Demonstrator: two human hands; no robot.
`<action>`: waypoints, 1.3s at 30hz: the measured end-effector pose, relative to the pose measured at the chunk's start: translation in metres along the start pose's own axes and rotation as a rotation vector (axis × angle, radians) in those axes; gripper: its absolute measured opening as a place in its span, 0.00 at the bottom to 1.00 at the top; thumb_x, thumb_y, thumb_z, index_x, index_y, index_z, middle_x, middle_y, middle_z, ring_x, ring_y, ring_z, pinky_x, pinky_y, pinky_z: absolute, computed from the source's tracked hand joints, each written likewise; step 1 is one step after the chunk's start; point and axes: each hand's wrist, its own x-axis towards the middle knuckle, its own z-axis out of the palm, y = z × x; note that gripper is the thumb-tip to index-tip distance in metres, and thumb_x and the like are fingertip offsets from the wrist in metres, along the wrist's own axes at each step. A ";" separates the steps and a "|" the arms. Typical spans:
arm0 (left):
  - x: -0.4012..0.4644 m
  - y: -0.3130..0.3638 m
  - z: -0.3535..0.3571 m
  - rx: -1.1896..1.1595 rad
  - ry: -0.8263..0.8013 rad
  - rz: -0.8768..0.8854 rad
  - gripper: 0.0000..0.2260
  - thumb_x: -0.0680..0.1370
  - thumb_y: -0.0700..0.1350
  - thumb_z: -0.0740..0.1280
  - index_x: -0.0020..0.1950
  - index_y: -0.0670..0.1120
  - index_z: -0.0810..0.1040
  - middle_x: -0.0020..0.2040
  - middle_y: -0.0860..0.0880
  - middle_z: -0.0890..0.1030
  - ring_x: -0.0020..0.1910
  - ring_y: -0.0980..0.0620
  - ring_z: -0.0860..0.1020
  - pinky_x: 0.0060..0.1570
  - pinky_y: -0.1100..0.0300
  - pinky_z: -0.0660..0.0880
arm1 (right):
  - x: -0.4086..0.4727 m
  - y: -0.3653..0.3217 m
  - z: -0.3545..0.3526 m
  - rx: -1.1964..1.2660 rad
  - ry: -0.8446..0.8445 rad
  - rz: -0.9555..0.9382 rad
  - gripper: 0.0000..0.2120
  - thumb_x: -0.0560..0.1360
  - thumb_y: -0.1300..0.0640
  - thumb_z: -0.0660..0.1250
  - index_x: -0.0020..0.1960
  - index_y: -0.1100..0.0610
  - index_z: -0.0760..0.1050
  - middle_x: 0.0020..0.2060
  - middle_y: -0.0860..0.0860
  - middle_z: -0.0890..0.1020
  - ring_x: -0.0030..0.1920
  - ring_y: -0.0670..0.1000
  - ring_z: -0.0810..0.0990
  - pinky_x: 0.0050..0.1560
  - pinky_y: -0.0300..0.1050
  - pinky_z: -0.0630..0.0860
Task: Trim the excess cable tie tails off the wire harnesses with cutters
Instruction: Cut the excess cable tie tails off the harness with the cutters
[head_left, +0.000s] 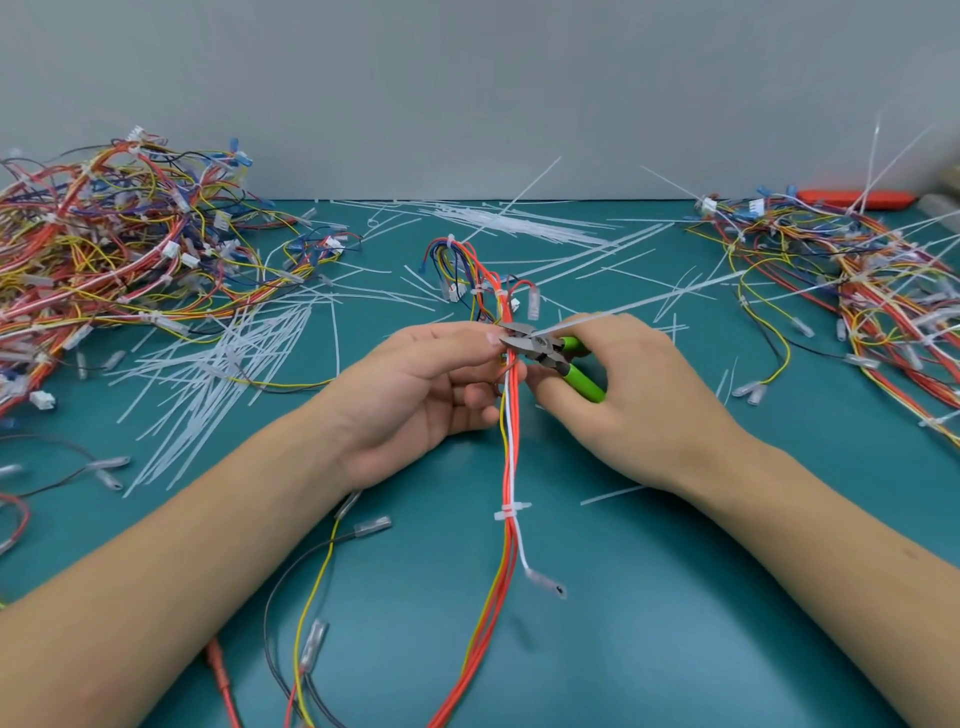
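In the head view, mid-task, we pinch the harness (511, 395) with our left hand (421, 389) at table centre, right hand (618, 395) gripping green cutters (540, 349) at a tie tail (639, 304); cut tails (228, 364) lie scattered, the right pile (852, 280) looks untrimmed.

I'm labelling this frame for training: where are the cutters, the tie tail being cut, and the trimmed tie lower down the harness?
cutters (540, 349): head view, metal pivot.
tie tail (649, 303): head view, mid-length.
trimmed tie (511, 511): head view, its wrapped band.
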 end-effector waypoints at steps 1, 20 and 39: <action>0.000 0.000 0.000 -0.001 -0.001 0.000 0.07 0.79 0.44 0.66 0.46 0.46 0.83 0.35 0.52 0.81 0.31 0.56 0.68 0.37 0.62 0.76 | 0.000 0.000 0.000 -0.004 0.001 0.002 0.18 0.74 0.38 0.61 0.57 0.45 0.80 0.48 0.43 0.81 0.54 0.49 0.75 0.60 0.50 0.73; -0.001 0.000 0.002 0.002 0.015 0.004 0.06 0.78 0.45 0.68 0.46 0.46 0.84 0.35 0.51 0.81 0.31 0.55 0.68 0.36 0.62 0.76 | -0.002 0.000 0.003 0.049 0.039 0.048 0.23 0.79 0.41 0.66 0.37 0.59 0.72 0.26 0.52 0.70 0.33 0.58 0.69 0.34 0.57 0.72; -0.001 0.001 0.004 0.018 0.035 -0.003 0.05 0.79 0.43 0.66 0.49 0.43 0.80 0.34 0.51 0.81 0.30 0.55 0.68 0.37 0.62 0.77 | 0.001 0.003 0.003 0.055 0.068 -0.050 0.10 0.75 0.45 0.65 0.44 0.50 0.80 0.35 0.47 0.78 0.40 0.53 0.74 0.45 0.52 0.75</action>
